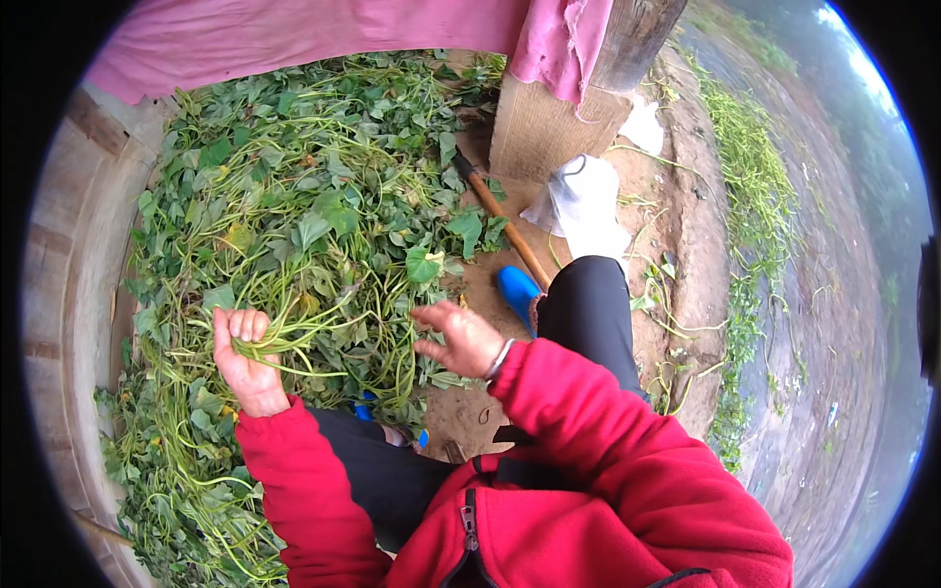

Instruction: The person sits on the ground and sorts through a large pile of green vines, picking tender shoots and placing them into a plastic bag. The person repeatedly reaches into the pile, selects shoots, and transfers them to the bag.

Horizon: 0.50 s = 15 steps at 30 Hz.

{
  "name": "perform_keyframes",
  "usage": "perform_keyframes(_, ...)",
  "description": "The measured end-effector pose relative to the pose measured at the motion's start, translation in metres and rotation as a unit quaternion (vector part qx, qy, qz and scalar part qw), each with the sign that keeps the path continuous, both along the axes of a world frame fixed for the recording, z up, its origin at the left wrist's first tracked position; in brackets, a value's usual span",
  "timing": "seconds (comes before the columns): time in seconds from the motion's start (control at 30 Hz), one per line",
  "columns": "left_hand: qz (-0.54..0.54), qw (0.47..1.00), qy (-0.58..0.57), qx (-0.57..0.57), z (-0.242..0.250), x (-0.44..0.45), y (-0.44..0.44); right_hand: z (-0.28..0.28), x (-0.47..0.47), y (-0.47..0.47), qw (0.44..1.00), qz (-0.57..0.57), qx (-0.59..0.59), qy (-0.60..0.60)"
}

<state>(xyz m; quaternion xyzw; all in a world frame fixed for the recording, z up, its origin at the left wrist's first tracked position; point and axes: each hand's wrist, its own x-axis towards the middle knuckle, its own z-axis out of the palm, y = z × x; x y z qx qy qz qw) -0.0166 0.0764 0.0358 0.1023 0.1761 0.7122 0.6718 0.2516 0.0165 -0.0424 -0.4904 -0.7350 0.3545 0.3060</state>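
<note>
My left hand (248, 360) is closed around a bunch of green leaf stalks (294, 340), whose loose ends stick out to the right. Close by, at its right, my right hand (459, 338) is held palm down with fingers spread and nothing in it; a bracelet circles that wrist. Below both hands spreads a large heap of leafy green vines (323, 213), with some yellowed leaves among them. Whether the right fingertips touch the vines at the heap's edge, I cannot tell.
A wooden-handled tool (507, 224) lies beside the heap, its far end by the leaves. White bags (584, 202) stand near a wooden post (551, 125). Pink cloth (331, 29) hangs across the top. Stripped stalks (750, 169) lie along the right ledge. A wall (95, 235) bounds the left.
</note>
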Motion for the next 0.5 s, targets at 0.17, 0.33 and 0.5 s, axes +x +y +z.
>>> perform_keyframes(0.17,0.007,1.000,0.002,0.001,0.001,-0.014,-0.004,0.087,0.067,0.015,0.994,-0.068,0.065,0.060)
perform_keyframes(0.33,0.025,0.999,0.008,-0.025,0.004,-0.009,-0.001,0.076,0.179,0.025,0.957,-0.272,0.091,0.041)
perform_keyframes(0.5,0.016,0.999,0.009,-0.040,0.001,-0.002,0.007,-0.021,0.278,-0.006,0.904,-0.391,0.061,-0.160)
